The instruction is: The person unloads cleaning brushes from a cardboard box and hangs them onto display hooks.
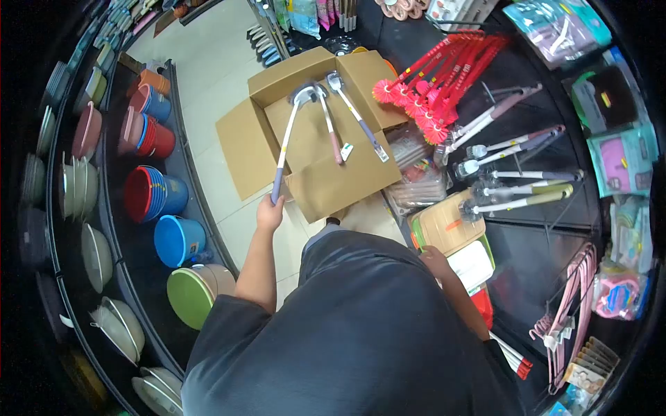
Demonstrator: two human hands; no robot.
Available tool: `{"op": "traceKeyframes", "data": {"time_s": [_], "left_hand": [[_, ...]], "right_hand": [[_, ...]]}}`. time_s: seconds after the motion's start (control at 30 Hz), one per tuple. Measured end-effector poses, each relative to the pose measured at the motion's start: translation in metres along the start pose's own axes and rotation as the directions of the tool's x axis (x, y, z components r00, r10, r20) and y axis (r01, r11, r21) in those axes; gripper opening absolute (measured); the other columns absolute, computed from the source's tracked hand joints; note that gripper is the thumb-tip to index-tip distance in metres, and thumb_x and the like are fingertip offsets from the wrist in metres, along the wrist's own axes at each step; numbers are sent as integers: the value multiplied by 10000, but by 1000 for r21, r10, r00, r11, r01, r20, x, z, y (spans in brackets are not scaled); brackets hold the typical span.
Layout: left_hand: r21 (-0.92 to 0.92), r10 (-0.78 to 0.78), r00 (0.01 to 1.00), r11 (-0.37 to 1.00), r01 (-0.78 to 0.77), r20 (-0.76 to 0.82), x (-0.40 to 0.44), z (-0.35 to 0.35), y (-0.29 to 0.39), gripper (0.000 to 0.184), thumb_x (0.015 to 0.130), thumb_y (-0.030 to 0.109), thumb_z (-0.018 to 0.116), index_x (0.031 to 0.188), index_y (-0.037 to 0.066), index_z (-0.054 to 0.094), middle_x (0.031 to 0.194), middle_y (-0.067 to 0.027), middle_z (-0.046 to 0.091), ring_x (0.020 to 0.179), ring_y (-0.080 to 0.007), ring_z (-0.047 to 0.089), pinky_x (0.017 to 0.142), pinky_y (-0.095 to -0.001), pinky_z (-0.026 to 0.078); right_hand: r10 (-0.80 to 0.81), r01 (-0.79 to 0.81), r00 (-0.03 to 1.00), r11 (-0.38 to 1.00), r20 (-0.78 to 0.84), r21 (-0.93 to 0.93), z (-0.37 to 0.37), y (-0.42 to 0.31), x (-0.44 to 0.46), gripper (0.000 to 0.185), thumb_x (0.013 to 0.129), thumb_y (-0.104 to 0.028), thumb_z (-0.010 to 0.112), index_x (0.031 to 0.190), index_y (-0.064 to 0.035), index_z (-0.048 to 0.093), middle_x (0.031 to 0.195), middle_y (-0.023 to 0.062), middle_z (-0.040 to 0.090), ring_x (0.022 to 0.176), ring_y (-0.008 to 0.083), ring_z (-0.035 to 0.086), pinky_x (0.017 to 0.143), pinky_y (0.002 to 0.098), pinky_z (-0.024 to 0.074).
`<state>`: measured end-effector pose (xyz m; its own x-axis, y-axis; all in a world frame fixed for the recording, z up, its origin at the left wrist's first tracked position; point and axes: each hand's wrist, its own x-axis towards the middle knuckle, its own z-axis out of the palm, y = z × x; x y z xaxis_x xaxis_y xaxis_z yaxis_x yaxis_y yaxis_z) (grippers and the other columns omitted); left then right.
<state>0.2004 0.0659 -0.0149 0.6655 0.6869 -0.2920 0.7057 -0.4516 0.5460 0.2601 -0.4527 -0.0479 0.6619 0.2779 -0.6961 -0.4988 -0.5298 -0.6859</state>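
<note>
My left hand (269, 213) is closed round the purple grip of a long-handled cleaning brush (286, 141), whose plastic-wrapped head lies over the open cardboard box (239, 149). Two similar brushes rest across the box: one with a pink grip (330, 128) and one with a purple-blue grip (357, 116). On the other side, my right hand (435, 262) is low beside the stacked cutting boards (451, 225). Its fingers are partly hidden, and whether it grips a board edge is unclear.
Similar long-handled brushes (517, 173) hang from hooks on the right, below red-handled brushes with pink heads (433, 104). Pink hangers (572, 308) hang lower down. Along the left shelf stand buckets (179, 240) and basins (87, 132). A tiled floor (208, 90) runs between the shelves.
</note>
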Motion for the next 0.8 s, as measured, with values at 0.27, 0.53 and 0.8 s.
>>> {"op": "traceKeyframes", "data": {"time_s": [0.27, 0.53, 0.8], "left_hand": [[93, 50, 904, 991, -99, 424, -48, -86, 101, 349, 813, 339, 650, 884, 1, 603, 674, -94, 575, 621, -199, 581, 591, -367, 464], [424, 218, 631, 575, -699, 744, -105, -67, 228, 330, 746, 340, 642, 873, 36, 661, 829, -164, 649, 771, -326, 618, 695, -409, 481], [192, 325, 256, 215, -958, 911, -205, 13, 302, 268, 796, 283, 615, 880, 33, 667, 897, -179, 653, 844, -343, 626, 743, -428, 490]], "right_hand": [[-207, 205, 978, 977, 19, 59, 6, -37, -26, 446, 839, -167, 643, 1233, -28, 488, 1045, 87, 608, 850, 146, 579, 738, 272, 475], [-493, 502, 864, 858, -105, 109, -2, -108, -98, 381, 846, -126, 633, 1196, -31, 515, 1092, 68, 600, 878, 125, 563, 745, 267, 468], [-658, 611, 683, 753, -318, -245, 14, -122, -147, 471, 791, -58, 628, 1243, -82, 499, 1166, 102, 530, 802, 175, 572, 719, 285, 482]]}}
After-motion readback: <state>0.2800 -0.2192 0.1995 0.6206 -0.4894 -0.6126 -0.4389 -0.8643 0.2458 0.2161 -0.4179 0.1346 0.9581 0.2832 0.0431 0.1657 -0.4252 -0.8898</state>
